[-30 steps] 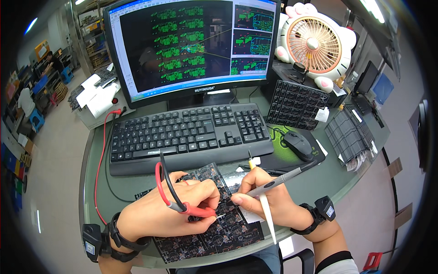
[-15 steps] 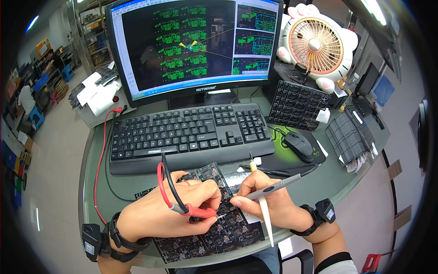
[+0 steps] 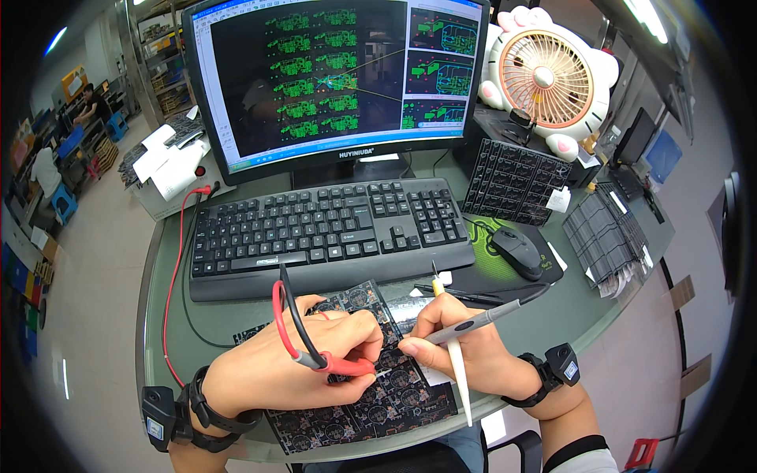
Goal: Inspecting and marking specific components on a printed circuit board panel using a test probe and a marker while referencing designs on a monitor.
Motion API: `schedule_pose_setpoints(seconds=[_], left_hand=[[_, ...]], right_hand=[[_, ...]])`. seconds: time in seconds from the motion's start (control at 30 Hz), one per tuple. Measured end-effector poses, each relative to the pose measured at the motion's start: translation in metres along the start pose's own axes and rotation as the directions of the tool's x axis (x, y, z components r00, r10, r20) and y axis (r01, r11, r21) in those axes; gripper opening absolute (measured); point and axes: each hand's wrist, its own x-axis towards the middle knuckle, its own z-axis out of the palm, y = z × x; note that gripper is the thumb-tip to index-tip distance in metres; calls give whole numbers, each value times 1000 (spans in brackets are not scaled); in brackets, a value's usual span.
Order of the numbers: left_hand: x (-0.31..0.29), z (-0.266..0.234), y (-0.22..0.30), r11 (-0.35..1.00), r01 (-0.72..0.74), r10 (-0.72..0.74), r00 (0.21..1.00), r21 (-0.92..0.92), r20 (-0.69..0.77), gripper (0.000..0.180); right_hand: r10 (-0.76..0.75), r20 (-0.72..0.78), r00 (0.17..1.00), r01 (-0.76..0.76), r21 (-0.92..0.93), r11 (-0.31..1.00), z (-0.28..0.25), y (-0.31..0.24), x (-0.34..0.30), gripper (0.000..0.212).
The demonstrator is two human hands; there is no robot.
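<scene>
A dark circuit board panel (image 3: 398, 406) with rows of repeated boards lies at the near edge of the desk, below both hands. My left hand (image 3: 288, 359) rests over it, closed around a red test probe (image 3: 345, 366); the probe's tip is hard to make out. My right hand (image 3: 485, 359) is at the panel's right side and grips a grey test probe (image 3: 482, 317) pointing left toward the board. Tucked across the same fingers is a slim white pen-like tool (image 3: 459, 378) with a yellow collar and thin metal point, aimed up and away.
Beyond my hands sit a black keyboard (image 3: 331, 229) and a mouse (image 3: 516, 252) on a mat. A monitor (image 3: 315, 79) shows green board layouts. Another panel (image 3: 516, 181) leans upright near a fan (image 3: 544, 76). Stacked panels (image 3: 607, 236) lie at right; a red cable (image 3: 175, 276) runs at left.
Yellow wedge markers near the middle of the monitor's layout have shrunk or vanished. Both hands, the probes and the panel look unmoved.
</scene>
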Motion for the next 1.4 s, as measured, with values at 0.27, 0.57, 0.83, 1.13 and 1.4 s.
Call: schedule_pose_setpoints(seconds=[0.27, 0.57, 0.83, 1.13, 1.4], left_hand=[[0, 0, 0, 1000, 0, 0, 1000, 7, 2, 23], [0, 0, 0, 1000, -1, 1, 1000, -2, 3, 22], [-1, 0, 0, 1000, -5, 5, 1000, -2, 6, 22], [0, 0, 0, 1000, -2, 2, 1000, 1, 9, 22], [1, 1, -3, 999, 6, -6, 1000, -45, 2, 23]], right_hand=[[-44, 42, 998, 47, -62, 997, -2, 0, 1, 24], [-80, 40, 996, 84, -94, 992, -2, 0, 1, 24], [-76, 34, 996, 79, -100, 992, -2, -1, 1, 24], [-88, 30, 996, 90, -108, 990, -2, 1, 1, 25], [-7, -12, 1000, 7, 1, 1000, -2, 2, 0, 24]])
